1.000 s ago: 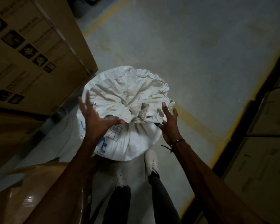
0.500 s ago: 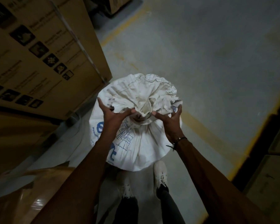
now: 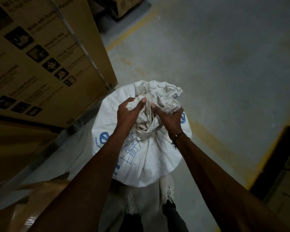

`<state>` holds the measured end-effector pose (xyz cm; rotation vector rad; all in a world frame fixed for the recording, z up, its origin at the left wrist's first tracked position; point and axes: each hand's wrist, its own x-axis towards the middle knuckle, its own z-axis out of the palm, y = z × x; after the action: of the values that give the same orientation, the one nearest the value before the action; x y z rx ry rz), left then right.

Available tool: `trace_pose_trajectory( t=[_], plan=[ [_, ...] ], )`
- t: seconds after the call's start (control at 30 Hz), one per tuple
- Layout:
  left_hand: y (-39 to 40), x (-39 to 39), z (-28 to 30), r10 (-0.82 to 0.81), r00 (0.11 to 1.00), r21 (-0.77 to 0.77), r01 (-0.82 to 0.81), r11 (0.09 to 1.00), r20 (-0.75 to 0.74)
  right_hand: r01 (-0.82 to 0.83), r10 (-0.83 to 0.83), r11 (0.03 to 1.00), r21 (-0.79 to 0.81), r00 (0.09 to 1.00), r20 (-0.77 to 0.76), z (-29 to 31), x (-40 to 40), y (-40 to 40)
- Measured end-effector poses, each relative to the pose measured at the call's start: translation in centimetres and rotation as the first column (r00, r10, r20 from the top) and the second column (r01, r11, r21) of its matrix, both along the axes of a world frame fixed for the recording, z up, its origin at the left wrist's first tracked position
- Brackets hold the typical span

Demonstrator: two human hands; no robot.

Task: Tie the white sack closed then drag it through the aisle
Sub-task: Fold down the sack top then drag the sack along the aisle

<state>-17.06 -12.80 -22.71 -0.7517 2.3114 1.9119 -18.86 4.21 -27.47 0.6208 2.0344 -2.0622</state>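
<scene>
gathering the neck, knot not yet made

while your left hand (image 3: 128, 113) and right hand (image 3: 168, 117) both clench the bunched mouth of the white sack (image 3: 151, 158), standing on the floor (image 3: 216, 64) at your feet, six o'clock from the cardboard box (image 3: 45, 52), you'll likely need to twist and tie next.

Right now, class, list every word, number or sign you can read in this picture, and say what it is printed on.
"C12": in a blue outlined box on the white sack, near the left hand.
Blue round logo and lettering beneath it on the sack: partly hidden, unreadable.
Black picture symbols with lines of text on the cardboard box: too blurred to read.
Other boxes: no readable text.
</scene>
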Motion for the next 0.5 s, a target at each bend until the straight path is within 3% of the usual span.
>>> trace_pose_trajectory(
  t=[0.17,0.3,0.5],
  plan=[
    [-0.9,-2.6,-2.5,0.009,0.999,-0.051,-0.007,0.999,0.046,-0.214,0.214,0.976,-0.046,0.977,-0.01,1.2,-0.4,-0.7],
    [-1.7,-4.0,-2.4,-0.09,0.993,0.219,0.071,0.973,0.082,-0.302,0.303,0.945,-0.127,0.953,-0.012,1.7,-0.9,-1.6],
    [-1.2,-4.5,-2.1,-0.065,0.997,0.255,0.052,0.966,0.041,-0.15,0.147,0.984,-0.101,0.989,-0.029,1.8,-2.1,-3.2]
  ],
)
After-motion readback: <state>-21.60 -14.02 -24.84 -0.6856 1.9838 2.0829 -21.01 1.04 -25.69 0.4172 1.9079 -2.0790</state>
